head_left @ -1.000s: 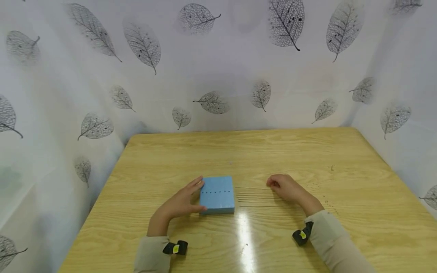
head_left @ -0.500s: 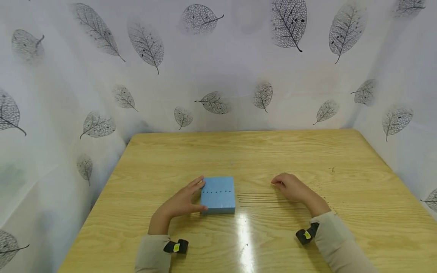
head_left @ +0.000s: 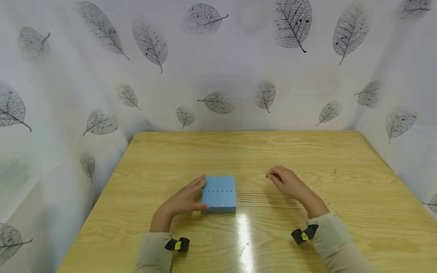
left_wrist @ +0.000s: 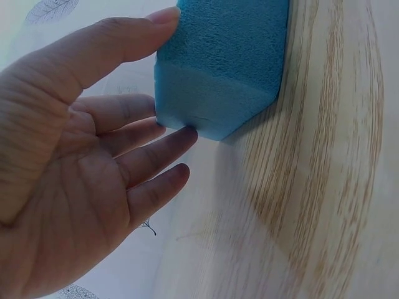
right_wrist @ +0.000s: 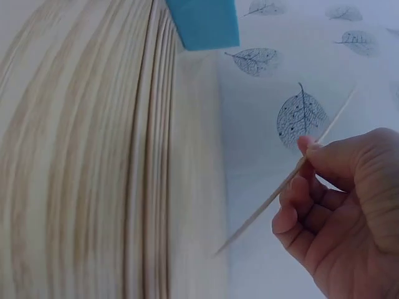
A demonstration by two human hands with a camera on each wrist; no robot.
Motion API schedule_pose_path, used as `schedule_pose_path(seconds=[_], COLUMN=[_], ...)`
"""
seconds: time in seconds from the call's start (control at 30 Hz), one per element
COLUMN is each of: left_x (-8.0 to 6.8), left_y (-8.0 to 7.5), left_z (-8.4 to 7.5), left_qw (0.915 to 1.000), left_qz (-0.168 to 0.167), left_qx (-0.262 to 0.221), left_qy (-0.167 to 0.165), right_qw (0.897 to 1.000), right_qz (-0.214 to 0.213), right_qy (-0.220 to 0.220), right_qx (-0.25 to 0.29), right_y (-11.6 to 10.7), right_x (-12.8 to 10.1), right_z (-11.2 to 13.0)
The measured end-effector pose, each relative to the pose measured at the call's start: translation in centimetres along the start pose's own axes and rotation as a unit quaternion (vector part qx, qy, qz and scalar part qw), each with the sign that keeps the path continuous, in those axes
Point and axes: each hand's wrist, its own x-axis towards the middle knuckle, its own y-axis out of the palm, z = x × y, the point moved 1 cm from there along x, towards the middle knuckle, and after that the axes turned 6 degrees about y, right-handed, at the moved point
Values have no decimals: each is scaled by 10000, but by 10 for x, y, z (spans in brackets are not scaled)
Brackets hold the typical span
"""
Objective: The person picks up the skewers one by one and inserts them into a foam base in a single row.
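A square blue foam block (head_left: 219, 199) with a row of small dark holes across its top lies on the table. My left hand (head_left: 182, 199) grips its left side, the thumb at the front corner and the fingers at the back. Between thumb and fingertips, my right hand (head_left: 286, 184) pinches a thin wooden stick (right_wrist: 265, 205), raised above the table. In the right wrist view it slants, with a length showing on either side of the pinch. Several similar sticks (head_left: 259, 201) lie parallel on the table, between the block and the right forearm.
The wood-grain table (head_left: 170, 151) is bordered at the back and sides by a white curtain (head_left: 239, 68) printed with dark leaves. Small dark specks (head_left: 335, 171) mark the tabletop at the right. Light glares off the table in front of the block.
The right hand has lifted a stick from the back of the row, first shifting right, then up and left. The left hand has kept its hold on the foam block.
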Motion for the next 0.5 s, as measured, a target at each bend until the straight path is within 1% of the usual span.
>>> schedule_pose_path(seconds=[0.1,0.3,0.5], left_x=[0,0,-2], left_y=[0,-3,-4], left_z=[0,-1,-1], left_qw=[10000,9999,10000], left_qz=[17,57,85], left_qx=[31,106,24], left_qy=[-7,-4,-38], right_qw=[9998,9961,9918], right_qz=[-134,-518,-761], right_qy=[-148,-641,-883], right_qx=[89,310,525], right_y=[1,1,5], right_x=[2,9,16], right_z=[8,27,43])
